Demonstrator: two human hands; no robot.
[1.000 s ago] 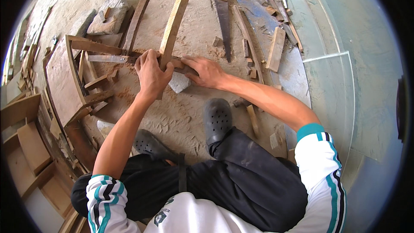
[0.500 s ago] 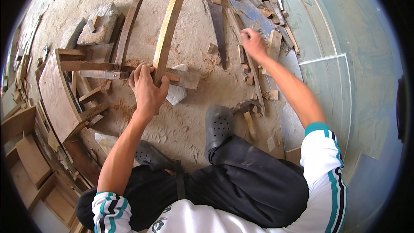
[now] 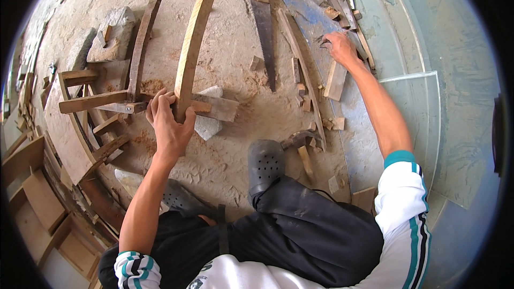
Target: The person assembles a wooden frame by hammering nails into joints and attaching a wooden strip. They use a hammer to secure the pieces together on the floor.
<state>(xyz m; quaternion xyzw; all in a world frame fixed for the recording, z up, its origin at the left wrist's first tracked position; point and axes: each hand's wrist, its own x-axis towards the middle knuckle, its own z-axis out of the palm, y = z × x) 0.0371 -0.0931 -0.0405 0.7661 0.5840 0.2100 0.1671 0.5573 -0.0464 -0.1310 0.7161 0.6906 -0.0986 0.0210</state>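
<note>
With fingers clamped, the left hand [image 3: 170, 124] at nine o'clock grips the near end of the pale wooden strip [image 3: 193, 35], probably steadying it beside the gray stone [image 3: 209, 127], while the right hand [image 3: 341, 48], toward half past one, meets dark slivers [image 3: 323, 41], its fingers' closure impossible to tell.

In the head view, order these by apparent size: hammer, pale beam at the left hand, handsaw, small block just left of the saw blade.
1. Pale beam, running off the top edge
2. Handsaw
3. Hammer
4. Small block
</note>
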